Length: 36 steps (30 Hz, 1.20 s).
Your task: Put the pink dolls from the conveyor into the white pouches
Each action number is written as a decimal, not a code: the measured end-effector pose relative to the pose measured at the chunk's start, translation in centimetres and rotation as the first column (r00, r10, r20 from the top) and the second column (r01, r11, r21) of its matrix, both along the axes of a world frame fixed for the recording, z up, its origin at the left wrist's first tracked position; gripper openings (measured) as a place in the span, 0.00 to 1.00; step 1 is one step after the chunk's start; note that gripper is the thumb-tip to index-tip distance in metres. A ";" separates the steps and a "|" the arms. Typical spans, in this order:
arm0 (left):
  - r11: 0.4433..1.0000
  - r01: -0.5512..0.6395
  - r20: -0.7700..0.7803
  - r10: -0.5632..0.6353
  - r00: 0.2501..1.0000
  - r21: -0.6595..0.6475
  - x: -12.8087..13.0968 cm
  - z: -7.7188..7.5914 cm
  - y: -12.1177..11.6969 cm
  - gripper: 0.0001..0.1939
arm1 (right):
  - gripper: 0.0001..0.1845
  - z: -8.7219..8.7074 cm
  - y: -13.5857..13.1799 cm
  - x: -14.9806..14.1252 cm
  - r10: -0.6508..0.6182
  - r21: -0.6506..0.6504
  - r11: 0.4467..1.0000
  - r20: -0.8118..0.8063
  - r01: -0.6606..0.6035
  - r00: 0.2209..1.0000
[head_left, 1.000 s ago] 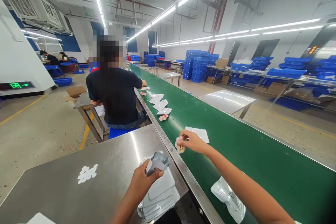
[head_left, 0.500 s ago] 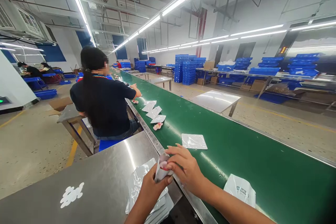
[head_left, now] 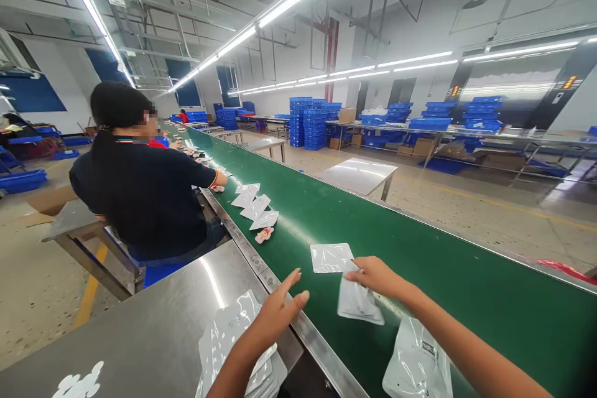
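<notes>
My right hand (head_left: 377, 276) reaches over the green conveyor belt (head_left: 448, 286) and pinches the top of a silvery white pouch (head_left: 358, 302) that lies on the belt. My left hand (head_left: 278, 307) hovers open above the belt's steel edge, fingers stretched out, holding nothing. Under it a stack of empty pouches (head_left: 233, 339) lies on the steel table (head_left: 149, 336). A flat clear packet (head_left: 330, 257) rests on the belt just beyond my right hand. Another filled pouch (head_left: 417, 365) lies on the belt below my right forearm.
A person in a dark shirt (head_left: 140, 193) sits at the neighbouring table on the left, beside more packets (head_left: 255, 206) and a small pink item (head_left: 263, 235) on the belt. Steel tables (head_left: 359, 175) and stacks of blue crates (head_left: 311, 123) stand across the aisle.
Both hands were together at the table edge with the pouch; now my right hand has carried it onto the belt. My left hand has let go and opened.
</notes>
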<state>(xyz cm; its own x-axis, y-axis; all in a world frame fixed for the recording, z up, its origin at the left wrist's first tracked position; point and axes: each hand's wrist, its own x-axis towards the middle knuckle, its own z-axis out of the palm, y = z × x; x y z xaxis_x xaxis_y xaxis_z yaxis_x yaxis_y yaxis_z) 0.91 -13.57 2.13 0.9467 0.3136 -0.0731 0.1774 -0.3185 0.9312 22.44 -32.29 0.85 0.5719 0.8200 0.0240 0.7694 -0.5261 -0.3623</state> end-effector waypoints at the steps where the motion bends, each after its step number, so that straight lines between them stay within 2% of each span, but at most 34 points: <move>1: 0.999 -0.038 -0.011 0.039 0.999 0.007 -0.1 -0.2 0.5 0.32 | 0.12 -0.5 -0.4 1.2 -0.029 -0.106 0.994 0.054 0.035 0.998; 2: 0.998 -0.062 -0.017 0.063 0.998 0.015 -0.1 -0.4 0.9 0.31 | 0.11 -0.8 -0.6 2.0 -0.048 -0.176 0.982 0.098 0.064 0.994; 4: 0.996 -0.080 -0.020 0.080 0.997 0.031 -0.3 -0.7 1.2 0.30 | 0.15 -0.9 -0.1 2.5 -0.082 -0.210 0.971 0.169 0.117 0.982; 7: 0.995 -0.077 -0.025 0.079 0.997 0.066 -0.4 -0.9 0.8 0.28 | 0.16 -0.9 3.1 0.7 -0.058 -0.195 0.975 0.222 0.102 0.973; 10: 0.992 -0.076 -0.025 0.079 0.997 0.104 -0.5 -1.2 0.4 0.27 | 0.18 -1.5 7.8 -1.8 0.008 -0.238 0.970 0.179 0.035 0.984; 12: 0.988 -0.084 -0.019 0.088 0.996 0.132 -0.7 -1.5 0.5 0.27 | 0.15 -1.9 10.4 -2.5 0.015 -0.268 0.963 0.129 0.020 0.992; 14: 0.984 -0.090 -0.021 0.095 0.995 0.151 -0.9 -2.0 0.9 0.26 | 0.09 -1.9 11.8 -2.1 0.001 -0.278 0.960 0.070 0.018 0.998; 16: 0.985 -0.081 -0.033 0.087 0.996 0.154 -1.0 -2.5 1.3 0.27 | 0.06 -1.6 12.1 -1.4 -0.013 -0.260 0.966 -0.006 0.011 1.000; 19: 0.989 -0.042 -0.039 0.048 0.998 0.141 -0.6 -3.2 1.2 0.33 | 0.07 -0.6 11.4 -1.2 0.027 -0.170 0.984 -0.186 -0.060 0.982; 22: 0.987 -0.064 0.000 0.065 0.998 0.145 0.3 -3.4 0.0 0.48 | 0.12 0.6 10.6 -3.4 0.129 -0.012 0.990 -0.365 -0.143 0.922; 23: 0.985 -0.094 0.034 0.090 0.995 0.142 0.6 -3.3 -0.4 0.51 | 0.14 0.9 10.5 -4.4 0.165 0.050 0.986 -0.413 -0.159 0.896; 24: 0.982 -0.135 0.077 0.126 0.989 0.129 0.9 -3.2 -0.8 0.49 | 0.14 1.3 10.5 -5.3 0.214 0.125 0.977 -0.476 -0.175 0.853; 26: 0.965 -0.253 0.160 0.240 0.958 0.071 1.1 -3.0 -1.3 0.38 | 0.13 1.9 10.8 -6.4 0.344 0.303 0.934 -0.623 -0.189 0.702; 27: 0.946 -0.324 0.181 0.315 0.932 0.022 1.1 -2.9 -1.2 0.30 | 0.14 2.2 11.1 -6.3 0.385 0.374 0.914 -0.677 -0.157 0.628; 28: 0.917 -0.396 0.179 0.397 0.900 -0.041 0.9 -2.7 -1.0 0.24 | 0.16 2.4 11.6 -5.9 0.391 0.416 0.904 -0.711 -0.099 0.584; 29: 0.880 -0.460 0.154 0.474 0.867 -0.119 0.6 -2.6 -0.7 0.21 | 0.18 2.5 12.3 -5.2 0.358 0.422 0.906 -0.728 -0.028 0.584; 32: 0.724 -0.550 0.011 0.609 0.793 -0.417 -0.6 -2.2 0.5 0.20 | 0.16 1.8 14.9 -2.5 0.132 0.341 0.925 -0.700 0.167 0.702; 34: 0.601 -0.544 -0.059 0.638 0.768 -0.586 -1.6 -2.0 1.3 0.23 | 0.15 0.6 16.8 -1.5 0.065 0.292 0.936 -0.693 0.197 0.718; 36: 0.508 -0.526 -0.087 0.657 0.749 -0.682 -2.5 -1.9 1.8 0.26 | 0.15 -0.7 18.4 -1.5 0.050 0.262 0.946 -0.699 0.191 0.713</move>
<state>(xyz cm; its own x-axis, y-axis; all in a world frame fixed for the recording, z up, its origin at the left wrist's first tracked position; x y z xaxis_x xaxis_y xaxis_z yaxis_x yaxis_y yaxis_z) -1.62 -11.78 0.22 0.5737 0.7406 -0.3498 -0.0757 0.4732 0.8777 20.93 -13.90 0.12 0.5804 0.7965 -0.1695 0.2040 -0.3437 -0.9166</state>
